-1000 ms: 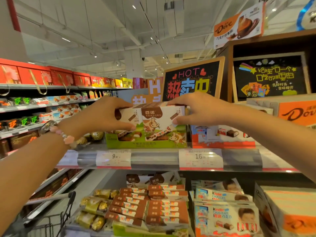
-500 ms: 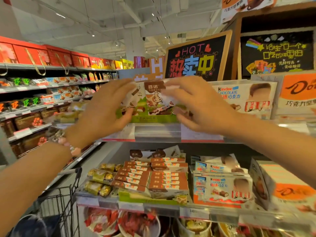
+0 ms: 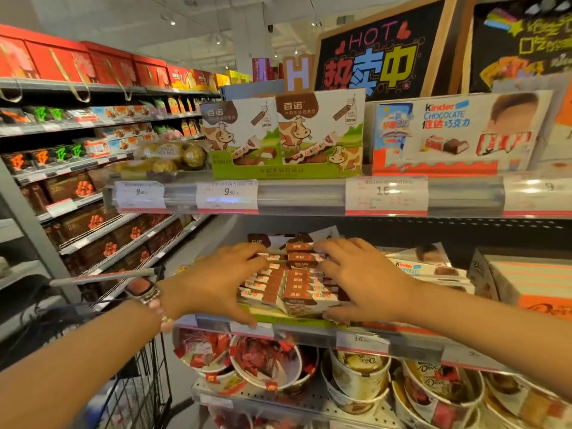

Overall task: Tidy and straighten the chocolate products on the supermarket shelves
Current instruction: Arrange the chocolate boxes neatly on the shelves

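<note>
On the middle shelf lies a stack of small brown-and-white chocolate boxes in a green tray. My left hand rests flat against the stack's left side, fingers spread. My right hand presses on its right side and top, fingers spread over the boxes. Neither hand closes around a box. On the top shelf, two cow-printed chocolate cartons stand upright side by side in their green display tray, untouched.
Kinder chocolate boxes stand to the right on the top shelf, more Kinder packs beside my right hand. Gold-wrapped chocolates sit at top left. Tubs of wrapped candy fill the shelf below. A shopping cart is at lower left.
Both hands let go of the cow-printed cartons on the top shelf and dropped to the stack of small boxes on the middle shelf. The view tilted down.
</note>
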Motion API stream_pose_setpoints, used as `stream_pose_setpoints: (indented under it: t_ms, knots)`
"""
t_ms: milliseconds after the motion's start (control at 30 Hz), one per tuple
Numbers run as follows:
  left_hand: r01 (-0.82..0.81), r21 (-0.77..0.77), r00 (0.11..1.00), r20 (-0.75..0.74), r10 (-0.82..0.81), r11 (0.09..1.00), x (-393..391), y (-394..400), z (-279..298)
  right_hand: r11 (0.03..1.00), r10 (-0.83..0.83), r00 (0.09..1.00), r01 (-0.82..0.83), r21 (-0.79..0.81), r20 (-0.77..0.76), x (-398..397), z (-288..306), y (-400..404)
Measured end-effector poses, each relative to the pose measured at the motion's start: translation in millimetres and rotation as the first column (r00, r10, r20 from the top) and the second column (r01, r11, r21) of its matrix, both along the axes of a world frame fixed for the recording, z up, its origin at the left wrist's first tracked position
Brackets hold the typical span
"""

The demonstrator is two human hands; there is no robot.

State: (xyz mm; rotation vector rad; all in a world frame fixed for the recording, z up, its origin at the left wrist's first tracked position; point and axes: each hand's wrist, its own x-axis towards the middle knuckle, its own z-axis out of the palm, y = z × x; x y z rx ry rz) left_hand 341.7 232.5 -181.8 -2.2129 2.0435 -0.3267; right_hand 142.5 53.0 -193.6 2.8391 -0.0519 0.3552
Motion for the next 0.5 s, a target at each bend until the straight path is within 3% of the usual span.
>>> stream_pose_setpoints:
  t_ms: [167,333,500]
  knots:
    - [-0.117,0.071,0.985,-0.121,0.125,0.991,22,-15,-23,0.992,-0.092,0.996,0.093,0.083,-0.015,8,-8,-3]
    - [-0.118,0.017,0.943,-0.31,0.117,0.993,34,-29,-27,0.975,-0.113,0.989,0.128,0.179,-0.093,17,0,-10]
    - [-0.053,0.008,0.929,-0.366,0.053,0.999,41,-39,-16,0.959,-0.11,0.987,0.137,0.247,-0.12,22,14,-15]
